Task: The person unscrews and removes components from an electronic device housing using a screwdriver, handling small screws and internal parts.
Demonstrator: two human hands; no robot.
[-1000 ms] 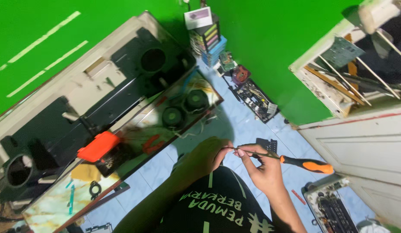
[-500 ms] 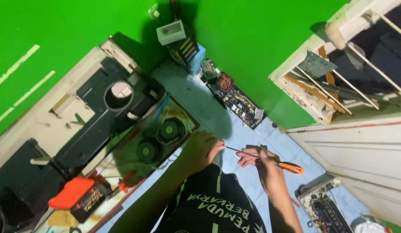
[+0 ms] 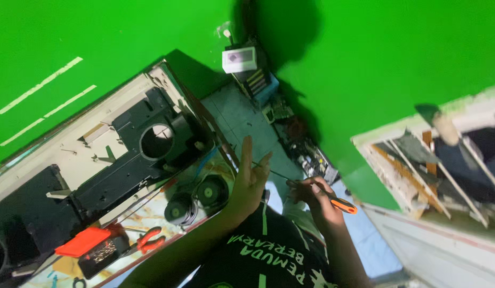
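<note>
Holding an orange-handled screwdriver [image 3: 322, 195] closed in the right hand [image 3: 314, 200], the person lifts the left hand [image 3: 250, 178], fingers spread and empty, near its tip; steadying that tip seems next.

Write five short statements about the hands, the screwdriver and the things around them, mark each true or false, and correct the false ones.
1. The right hand holds a screwdriver with an orange and black handle. True.
2. The left hand is clenched in a fist. False: its fingers are spread open and point upward.
3. Pliers with red handles lie near an orange-topped block. True.
4. The wall behind is blue. False: it is bright green.
5. The black panel has a round hole in it. True.
</note>
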